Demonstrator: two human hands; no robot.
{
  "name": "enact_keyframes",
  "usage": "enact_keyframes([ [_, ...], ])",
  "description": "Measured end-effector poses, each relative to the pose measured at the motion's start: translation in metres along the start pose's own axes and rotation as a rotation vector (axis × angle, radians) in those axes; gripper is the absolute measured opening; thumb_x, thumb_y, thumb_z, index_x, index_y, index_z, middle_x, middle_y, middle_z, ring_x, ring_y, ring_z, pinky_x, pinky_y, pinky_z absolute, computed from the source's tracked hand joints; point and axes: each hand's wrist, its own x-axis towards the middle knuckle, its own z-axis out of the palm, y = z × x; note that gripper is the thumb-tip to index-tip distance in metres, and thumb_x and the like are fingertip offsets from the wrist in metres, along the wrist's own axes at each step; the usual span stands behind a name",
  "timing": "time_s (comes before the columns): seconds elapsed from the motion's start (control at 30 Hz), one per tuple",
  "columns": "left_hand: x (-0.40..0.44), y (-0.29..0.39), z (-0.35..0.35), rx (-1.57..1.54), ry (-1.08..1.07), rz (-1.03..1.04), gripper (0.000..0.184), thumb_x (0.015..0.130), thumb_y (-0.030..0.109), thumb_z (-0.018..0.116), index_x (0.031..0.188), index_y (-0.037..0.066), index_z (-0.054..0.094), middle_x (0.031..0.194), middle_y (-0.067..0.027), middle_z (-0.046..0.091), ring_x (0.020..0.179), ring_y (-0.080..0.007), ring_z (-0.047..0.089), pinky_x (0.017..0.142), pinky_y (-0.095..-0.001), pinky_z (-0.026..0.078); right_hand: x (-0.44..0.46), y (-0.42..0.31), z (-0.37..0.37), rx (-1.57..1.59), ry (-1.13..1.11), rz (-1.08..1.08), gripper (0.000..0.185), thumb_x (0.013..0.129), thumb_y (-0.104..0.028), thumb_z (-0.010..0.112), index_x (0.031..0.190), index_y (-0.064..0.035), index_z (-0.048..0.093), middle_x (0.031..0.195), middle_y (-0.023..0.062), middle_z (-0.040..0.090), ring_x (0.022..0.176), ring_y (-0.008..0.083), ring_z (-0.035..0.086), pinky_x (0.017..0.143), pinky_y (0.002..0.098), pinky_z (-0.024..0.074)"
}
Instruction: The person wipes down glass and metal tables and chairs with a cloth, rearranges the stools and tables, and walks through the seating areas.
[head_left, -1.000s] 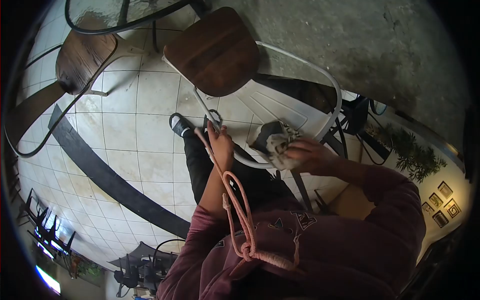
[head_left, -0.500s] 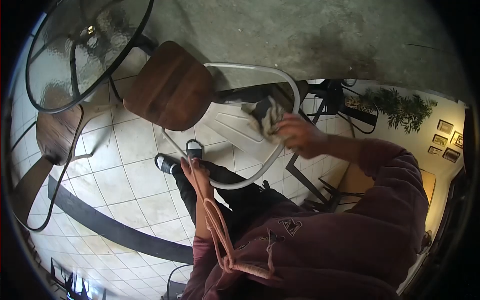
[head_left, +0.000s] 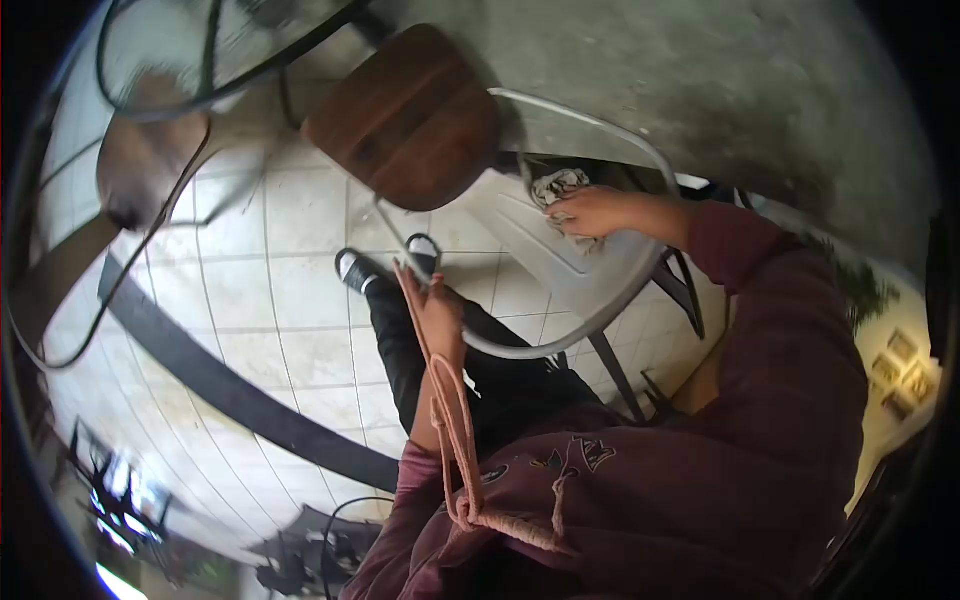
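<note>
A chair has a brown wooden panel [head_left: 410, 120], a grey tube frame [head_left: 640, 150] bent in a loop, and a pale ribbed panel [head_left: 530, 240] inside that loop. My right hand [head_left: 597, 212] is closed around a crumpled patterned cloth [head_left: 562, 190], which lies against the pale panel. Lower down, my left hand [head_left: 437, 312] is wrapped round the tube on the near side of the loop; the fingertips are partly hidden. A pinkish cord [head_left: 455, 430] hangs from my maroon sweatshirt along the left forearm.
A glass-topped table [head_left: 270, 75] with a dark rim stands at the upper left. Another wooden-panelled chair [head_left: 150, 170] is below it. A dark curved strip [head_left: 230, 385] crosses the tiled floor [head_left: 300, 300]. A grey concrete wall [head_left: 780, 90] runs along the top.
My head view has shifted, so the chair appears higher and further right. The right hand has moved the cloth inward over the pale panel, closer to the wooden panel. The left hand stays on the tube.
</note>
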Motion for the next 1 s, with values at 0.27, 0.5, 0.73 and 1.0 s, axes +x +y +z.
enact_keyframes([
  [0.27, 0.022, -0.031, -0.01, 0.085, 0.049, 0.134, 0.054, 0.088, 0.005, 0.045, 0.137, 0.004, 0.023, 0.141, -0.0206, 0.024, 0.113, -0.0268, 0.045, 0.094, -0.0335, 0.035, 0.218, 0.005, 0.044, -0.365, -0.004, -0.052, 0.044, 0.084, -0.038, 0.046, 0.12, -0.0125, 0.049, 0.112, 0.0171, 0.056, 0.101, 0.0357, 0.054, 0.085, 0.0435, 0.043],
  [0.5, -0.002, 0.013, -0.01, 0.136, 0.053, -0.015, 0.053, 0.088, 0.013, 0.047, 0.135, 0.003, 0.025, 0.118, -0.023, 0.051, 0.104, -0.0293, 0.053, 0.09, -0.0349, 0.038, 0.181, 0.004, 0.054, -0.266, 0.086, -0.053, 0.045, 0.088, -0.039, 0.043, 0.12, -0.0086, 0.049, 0.111, 0.0216, 0.055, 0.103, 0.0352, 0.053, 0.087, 0.0409, 0.0417],
  [0.73, 0.021, -0.03, -0.004, 0.268, 0.167, 0.202, 0.052, 0.084, 0.012, 0.048, 0.131, 0.0, 0.028, 0.127, -0.0289, 0.04, 0.116, -0.041, 0.043, 0.096, -0.0397, 0.035, 0.054, -0.005, 0.039, -0.153, -0.023, -0.139, 0.042, 0.083, -0.027, 0.05, 0.123, -0.0139, 0.049, 0.101, 0.0202, 0.058, 0.093, 0.0364, 0.056, 0.078, 0.0431, 0.0451],
  [1.0, 0.005, -0.009, -0.005, 0.269, 0.18, 0.155, 0.063, 0.08, 0.02, 0.05, 0.134, 0.002, 0.023, 0.101, -0.0293, 0.056, 0.097, -0.0426, 0.054, 0.084, -0.0443, 0.043, -0.065, -0.063, 0.024, 0.037, 0.14, -0.286, 0.029, 0.079, -0.027, 0.056, 0.098, -0.0061, 0.061, 0.091, 0.0207, 0.059, 0.087, 0.0351, 0.058, 0.075, 0.0414, 0.0451],
])
